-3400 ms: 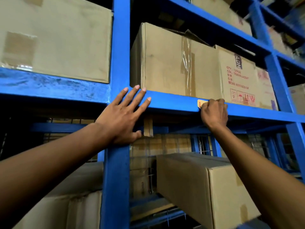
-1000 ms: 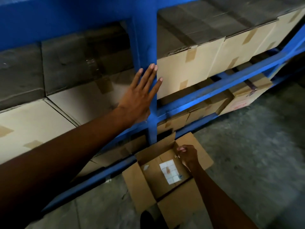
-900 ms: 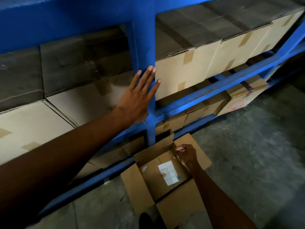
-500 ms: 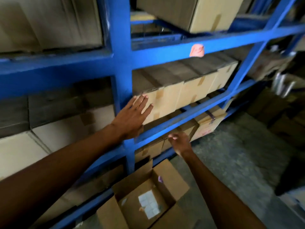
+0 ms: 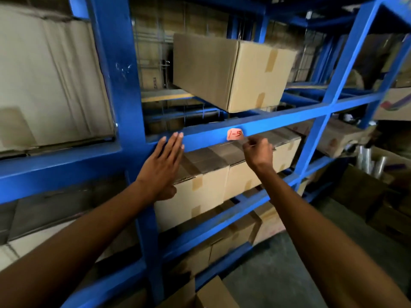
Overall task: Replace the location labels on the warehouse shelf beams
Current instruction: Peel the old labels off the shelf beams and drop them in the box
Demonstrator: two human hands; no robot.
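Note:
An orange label (image 5: 234,134) with "1-5" handwritten in red sticks to the front of a blue shelf beam (image 5: 289,121). My right hand (image 5: 259,152) hovers just below and to the right of it, thumb and fingers pinched together. Nothing is visible between them, and I cannot tell whether they touch the label's corner. My left hand (image 5: 163,165) lies flat with its fingers straight, and its fingertips rest on the same beam beside the blue upright (image 5: 120,85).
A taped cardboard box (image 5: 211,70) sits on the shelf above the beam, and a row of boxes (image 5: 200,190) fills the shelf below. An open carton (image 5: 211,294) stands on the floor at the bottom edge. Rolls of clear film (image 5: 369,161) stand at the right.
My view rose from the floor carton to the middle beam. My right hand came up out of the carton to the orange label. My left hand slid up the upright onto the beam.

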